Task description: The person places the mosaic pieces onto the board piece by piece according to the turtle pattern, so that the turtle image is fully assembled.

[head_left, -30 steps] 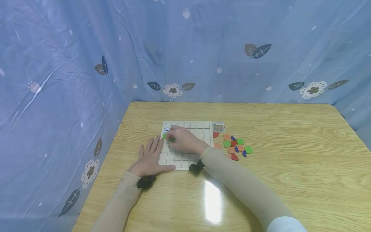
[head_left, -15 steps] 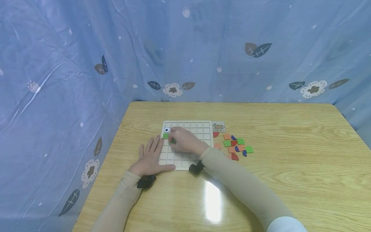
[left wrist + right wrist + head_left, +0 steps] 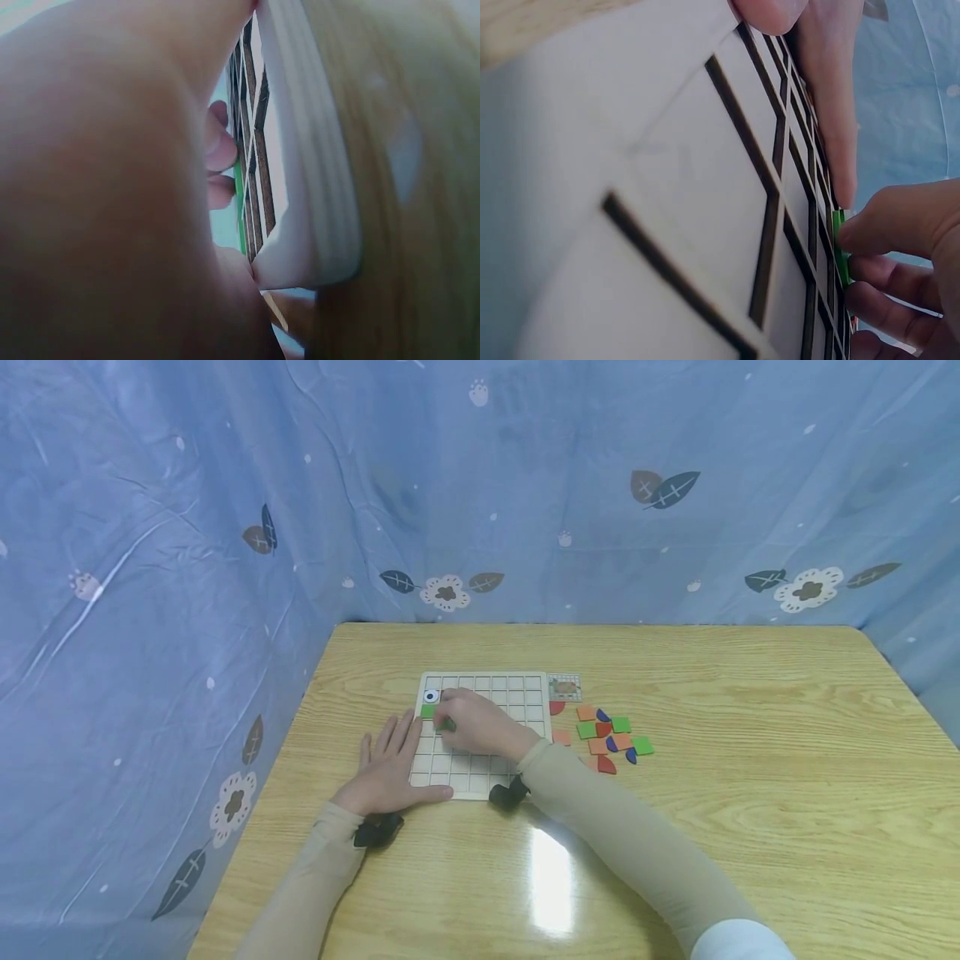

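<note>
A white grid board (image 3: 534,713) lies flat on the table, its cells set off by raised bars. My left hand (image 3: 386,772) is spread at the board's left side, fingertips at the edge and thumb along the front edge. Over the left part of the board, my right hand (image 3: 480,722) pinches a green square tile (image 3: 841,251) between thumb and fingers, right at the grid. A second green tile (image 3: 427,712) sits in the leftmost column, with a white eye tile (image 3: 431,697) in the cell behind it. The right hand hides several middle cells.
Right of the board lie loose orange squares (image 3: 597,747), green squares (image 3: 643,745), red quarter-circles (image 3: 606,765) and blue half-rounds (image 3: 602,715). A small picture card (image 3: 565,687) touches the board's back right corner. A blue curtain (image 3: 525,510) hangs behind the table (image 3: 750,777).
My right hand has shifted slightly to the right with the green tile, baring the eye tile and the placed green tile more fully. My left hand has stayed still.
</note>
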Demonstrator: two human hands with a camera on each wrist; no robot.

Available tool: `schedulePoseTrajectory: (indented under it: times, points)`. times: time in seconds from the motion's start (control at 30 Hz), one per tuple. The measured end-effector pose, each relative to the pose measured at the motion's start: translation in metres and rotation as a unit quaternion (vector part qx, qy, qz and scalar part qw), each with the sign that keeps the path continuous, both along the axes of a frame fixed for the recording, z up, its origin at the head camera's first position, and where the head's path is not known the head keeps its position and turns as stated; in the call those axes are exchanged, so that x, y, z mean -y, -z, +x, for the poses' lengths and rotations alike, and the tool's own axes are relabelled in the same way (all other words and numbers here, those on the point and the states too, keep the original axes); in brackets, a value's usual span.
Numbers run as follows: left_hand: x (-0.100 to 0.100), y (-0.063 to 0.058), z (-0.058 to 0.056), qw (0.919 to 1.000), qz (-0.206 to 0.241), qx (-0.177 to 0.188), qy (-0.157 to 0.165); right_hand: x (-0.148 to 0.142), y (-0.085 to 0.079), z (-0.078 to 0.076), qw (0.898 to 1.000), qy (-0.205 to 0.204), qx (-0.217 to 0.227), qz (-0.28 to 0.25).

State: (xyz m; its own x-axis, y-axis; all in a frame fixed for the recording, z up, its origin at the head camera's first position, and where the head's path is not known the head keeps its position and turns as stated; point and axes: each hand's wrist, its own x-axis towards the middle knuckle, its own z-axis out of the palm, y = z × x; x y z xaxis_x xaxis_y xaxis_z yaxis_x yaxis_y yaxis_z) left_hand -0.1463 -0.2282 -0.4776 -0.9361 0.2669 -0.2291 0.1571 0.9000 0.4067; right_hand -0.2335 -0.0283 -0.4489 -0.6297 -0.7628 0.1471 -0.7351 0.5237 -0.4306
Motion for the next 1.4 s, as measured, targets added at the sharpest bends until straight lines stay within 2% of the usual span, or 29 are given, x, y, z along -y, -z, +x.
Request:
schedulePoseTrajectory:
  times: [0.43, 0.73, 0.87, 1.1, 1.23, 1.4]
  points:
    - [-0.002, -0.009, 0.001, 1.0000, -0.006, 0.005, 0.003, -0.017, -0.007, 0.003, 0.999, 0.033, 0.030, 0.011]
    - [-0.003, -0.007, 0.001, 1.0000, -0.001, 0.000, -0.003, -0.055, -0.013, 0.002, 0.993, 0.104, 0.051, -0.001]
    - [-0.003, -0.008, 0.001, 1.0000, 0.007, -0.004, -0.003, -0.075, -0.015, -0.001, 0.993, 0.113, 0.042, -0.014]
    - [-0.004, -0.006, 0.001, 1.0000, 0.006, -0.002, -0.003, -0.106, -0.019, -0.002, 0.987, 0.138, 0.076, -0.026]
    - [-0.004, -0.007, 0.001, 1.0000, 0.000, 0.000, -0.005, -0.121, -0.019, -0.002, 0.988, 0.146, 0.052, -0.023]
    - [-0.004, -0.009, 0.001, 0.9999, -0.008, 0.004, -0.007, -0.135, -0.013, -0.003, 0.988, 0.155, 0.002, -0.017]
